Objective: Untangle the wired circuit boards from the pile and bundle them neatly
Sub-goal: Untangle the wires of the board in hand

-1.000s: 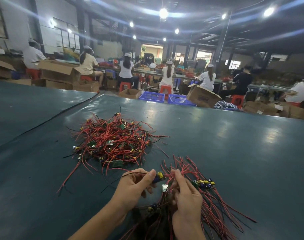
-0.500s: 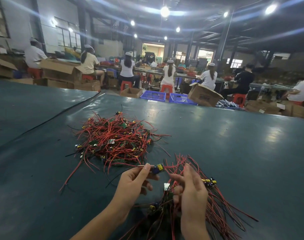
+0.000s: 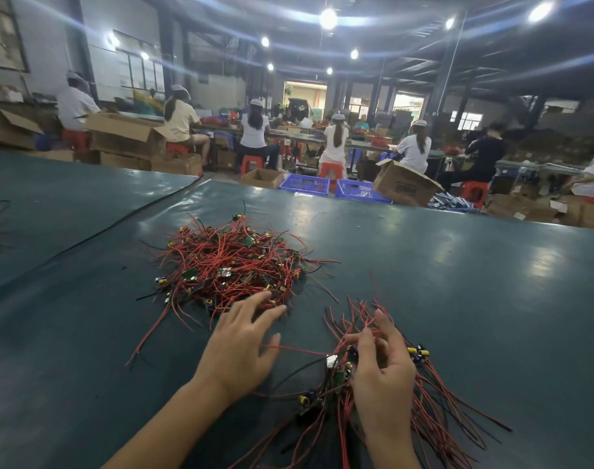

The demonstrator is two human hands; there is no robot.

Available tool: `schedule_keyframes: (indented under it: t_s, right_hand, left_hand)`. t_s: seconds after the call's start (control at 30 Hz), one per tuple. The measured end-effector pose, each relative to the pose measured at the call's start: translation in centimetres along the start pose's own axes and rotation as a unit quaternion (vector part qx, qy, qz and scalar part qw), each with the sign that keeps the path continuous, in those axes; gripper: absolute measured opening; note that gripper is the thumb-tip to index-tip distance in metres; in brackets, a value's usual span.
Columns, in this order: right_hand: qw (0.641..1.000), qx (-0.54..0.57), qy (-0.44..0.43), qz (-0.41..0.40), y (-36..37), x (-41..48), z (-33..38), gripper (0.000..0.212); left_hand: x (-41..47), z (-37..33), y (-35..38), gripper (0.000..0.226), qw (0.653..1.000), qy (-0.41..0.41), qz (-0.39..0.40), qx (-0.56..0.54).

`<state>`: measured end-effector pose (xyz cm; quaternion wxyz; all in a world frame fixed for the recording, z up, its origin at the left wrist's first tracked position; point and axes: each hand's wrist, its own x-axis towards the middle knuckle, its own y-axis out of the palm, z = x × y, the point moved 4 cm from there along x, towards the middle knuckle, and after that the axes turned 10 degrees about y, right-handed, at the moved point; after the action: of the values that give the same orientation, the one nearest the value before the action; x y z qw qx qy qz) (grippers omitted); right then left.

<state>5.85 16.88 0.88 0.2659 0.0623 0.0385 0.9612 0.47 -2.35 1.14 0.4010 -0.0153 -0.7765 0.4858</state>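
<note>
Red-insulated leads and small green circuit boards, two lots on one surface.

Lot 1: tangled pile (image 3: 234,265). Lies mid-table, ahead and slightly left of the person. Red and a few black wires are knotted over the boards, with yellow-capped parts scattered through and stray ends splayed on every side.

Lot 2: gathered bundle (image 3: 434,401). Lies near the table's front edge on the right, well apart from the pile. Its wires fan outward and its boards cluster at the gripped end. Alignment is only rough.

One loose red lead (image 3: 299,349) runs across the gap between the two hands toward the bundle's boards.

Left hand (image 3: 241,346): released, fingers spread and extended, tips at the pile's near fringe, nothing grasped. Whether they touch the wires cannot be told.

Right hand (image 3: 382,370): fingers curled into the bundle's board end, grasping its wires.

Step in hand, by judgement: fetching the next unit from the pile to add to the bundle. Most of the pile appears unsorted.

Next move calls for pinching a single board or lead at the fringe and drawing it out slowly, so that neighbouring wires do not drag along, while the right hand steadies the bundle.

Surround: dark green table mat (image 3: 458,282). Beyond it are blue crates (image 3: 304,182), an open cardboard box (image 3: 404,184) and seated workers (image 3: 255,130) at far benches.
</note>
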Motion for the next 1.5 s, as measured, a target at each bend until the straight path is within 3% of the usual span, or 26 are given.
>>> schedule_keyframes:
  t_s: [0.17,0.3,0.47,0.57,0.73,0.83,1.0,1.13,1.23,1.3,1.43,1.5]
  right_hand:
    - [0.994,-0.096,-0.007,0.042,-0.2,0.1,-0.2,0.052]
    - [0.986,-0.158,-0.039,0.023,-0.4,-0.1,0.2,0.060]
    - [0.957,-0.276,-0.088,-0.023,-0.5,-0.4,0.6,0.066]
    - [0.952,-0.284,-0.111,-0.021,-0.2,-0.9,0.8,0.065]
    - [0.966,-0.207,-0.123,0.095,1.9,-2.0,0.4,0.044]
    - [0.941,-0.275,-0.141,0.138,2.6,-2.4,-0.1,0.027]
    - [0.896,-0.410,-0.156,0.069,1.4,-2.0,0.2,0.022]
    - [0.875,-0.457,-0.158,-0.010,0.6,-1.7,0.8,0.020]
    - [0.934,-0.321,-0.140,0.066,1.0,-1.8,0.8,0.014]
    - [0.949,-0.262,-0.087,0.149,2.0,-2.2,0.5,0.015]
    - [0.918,-0.346,-0.084,0.178,2.7,-2.2,-0.7,0.022]
    - [0.902,-0.387,-0.088,0.169,2.3,-1.8,-1.0,0.026]
  left_hand:
    - [-0.9,4.4,1.4,0.070,0.982,-0.134,0.117,0.069]
    - [-1.3,5.3,2.0,0.076,0.971,-0.151,0.174,0.068]
    - [-1.2,5.1,1.8,0.077,0.974,-0.143,0.161,0.070]
    - [-1.1,5.4,1.7,0.072,0.971,-0.159,0.163,0.073]
    - [-0.9,5.7,1.3,0.055,0.970,-0.190,0.140,0.065]
    - [-0.8,5.8,1.2,0.052,0.970,-0.207,0.117,0.060]
    - [-1.0,5.6,1.7,0.063,0.965,-0.191,0.164,0.079]
    - [-0.9,4.9,1.4,0.060,0.974,-0.163,0.139,0.069]
    - [-0.9,4.6,1.3,0.054,0.982,-0.145,0.095,0.074]
    - [-0.9,4.6,1.1,0.050,0.985,-0.143,0.064,0.079]
    - [-1.0,4.6,1.8,0.049,0.985,-0.122,0.112,0.055]
    - [-1.0,4.4,1.7,0.043,0.988,-0.112,0.093,0.047]
